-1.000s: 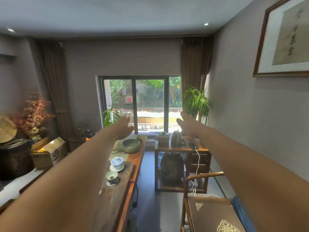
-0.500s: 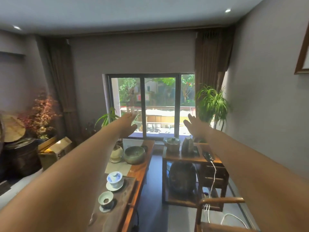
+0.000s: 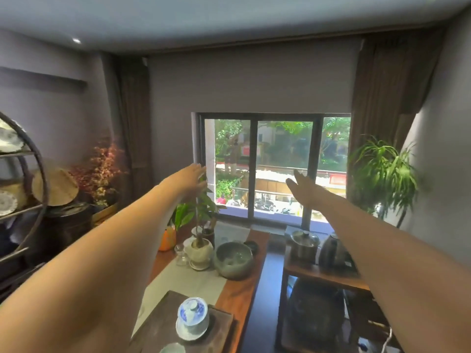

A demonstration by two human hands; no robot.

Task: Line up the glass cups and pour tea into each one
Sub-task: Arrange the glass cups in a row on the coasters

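While both bare arms reach far toward the window, left hand (image 3: 190, 175) and right hand (image 3: 302, 183) hold nothing. Fingers lie straight. Near, a blue-and-white lidded porcelain cup (image 3: 192, 318) stands on the long wooden counter (image 3: 239, 289).

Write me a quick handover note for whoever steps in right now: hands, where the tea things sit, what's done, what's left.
Left hand and right hand: both open, stretched forward in the air toward the window, holding nothing.
Blue-and-white lidded cup stands on the dark tea tray, near end of the wooden table. Green ceramic bowl sits farther along, with a small glass piece beside the potted plant. Kettle is on the side stand.
Done: nothing visible; no cups lined up.
Left: find the glass cups, line them up, pour tea.
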